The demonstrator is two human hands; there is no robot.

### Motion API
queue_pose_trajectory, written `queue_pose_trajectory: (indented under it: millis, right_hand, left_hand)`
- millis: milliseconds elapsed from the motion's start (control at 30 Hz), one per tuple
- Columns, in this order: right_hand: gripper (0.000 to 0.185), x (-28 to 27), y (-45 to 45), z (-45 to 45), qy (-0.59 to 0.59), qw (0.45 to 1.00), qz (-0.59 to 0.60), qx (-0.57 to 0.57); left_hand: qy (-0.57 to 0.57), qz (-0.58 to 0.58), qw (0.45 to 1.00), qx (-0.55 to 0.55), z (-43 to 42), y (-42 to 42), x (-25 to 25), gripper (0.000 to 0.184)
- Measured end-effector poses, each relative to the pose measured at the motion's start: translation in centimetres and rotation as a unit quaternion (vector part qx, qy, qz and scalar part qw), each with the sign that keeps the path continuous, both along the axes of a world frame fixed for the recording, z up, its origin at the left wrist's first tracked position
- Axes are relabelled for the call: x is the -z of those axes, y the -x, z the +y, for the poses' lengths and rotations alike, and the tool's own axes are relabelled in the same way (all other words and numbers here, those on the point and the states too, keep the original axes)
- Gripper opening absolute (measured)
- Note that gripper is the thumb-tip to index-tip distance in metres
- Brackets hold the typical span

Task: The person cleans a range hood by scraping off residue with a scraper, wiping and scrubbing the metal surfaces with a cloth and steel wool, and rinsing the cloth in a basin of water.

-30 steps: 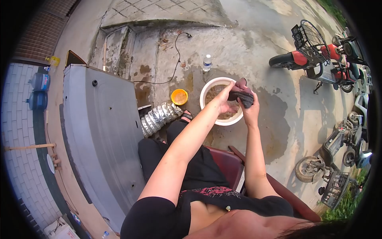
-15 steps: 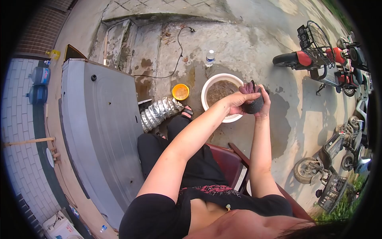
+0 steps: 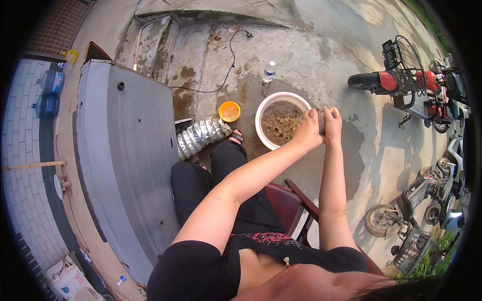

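Note:
My left hand (image 3: 307,131) and my right hand (image 3: 332,124) are pressed together at the right rim of a white basin (image 3: 259,122). Both are closed around a small dark grey bundle (image 3: 321,123), of which only a narrow strip shows between them. Its kind cannot be made out. Murky brown water (image 3: 282,116) fills much of the basin, with bubbles and ripples on the surface near my left hand.
Left of the basin is a yellow bowl (image 3: 229,111); behind it stands a water bottle (image 3: 269,71). A silver flexible duct (image 3: 202,137) leads from a large grey metal cabinet (image 3: 128,160). A black cable (image 3: 232,60) lies on the concrete. Parked bikes (image 3: 386,82) line the right side.
My hands have closed tighter over the dark bundle, hiding its purplish ridged part. The water surface, smoother before, now shows bubbles and ripples. The view has shifted slightly.

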State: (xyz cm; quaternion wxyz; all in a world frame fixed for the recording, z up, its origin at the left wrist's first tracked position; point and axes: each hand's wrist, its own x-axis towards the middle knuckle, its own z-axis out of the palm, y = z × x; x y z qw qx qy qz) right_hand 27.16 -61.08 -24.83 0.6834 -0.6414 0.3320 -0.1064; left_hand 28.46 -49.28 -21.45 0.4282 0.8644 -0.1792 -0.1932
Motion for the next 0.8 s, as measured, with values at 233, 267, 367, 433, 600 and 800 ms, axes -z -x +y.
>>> queue_pose_trajectory:
  millis: [233, 267, 367, 433, 600, 800]
  right_hand:
    - [0.056, -3.5, 1.0, 1.1, -0.314, 0.906, -0.22, -0.181]
    - [0.042, -2.5, 0.9, 0.1, -0.302, 0.907, -0.217, -0.196]
    - [0.026, -2.3, 0.1, 0.0, -0.25, 0.933, -0.165, -0.201]
    - [0.022, -3.0, -0.3, 0.8, -0.202, 0.956, -0.123, -0.175]
    - [0.019, -3.3, -0.8, 2.3, -0.12, 0.98, -0.111, -0.116]
    - [0.01, -2.3, -1.4, 3.4, -0.149, 0.982, -0.115, 0.01]
  left_hand:
    - [0.353, 0.537, 0.766, 0.014, 1.6, -2.6, -2.4, 0.056]
    - [0.337, 0.495, 0.801, 0.008, 1.2, -2.4, -1.7, 0.057]
    - [0.298, 0.383, 0.874, 0.004, 0.7, -1.9, 0.1, 0.063]
    - [0.238, 0.291, 0.926, 0.019, 1.5, -1.9, -0.6, 0.062]
    - [0.108, 0.158, 0.98, -0.055, 1.4, -1.2, -0.5, 0.063]
    - [0.088, 0.025, 0.995, -0.029, 1.6, -1.3, 1.0, 0.039]
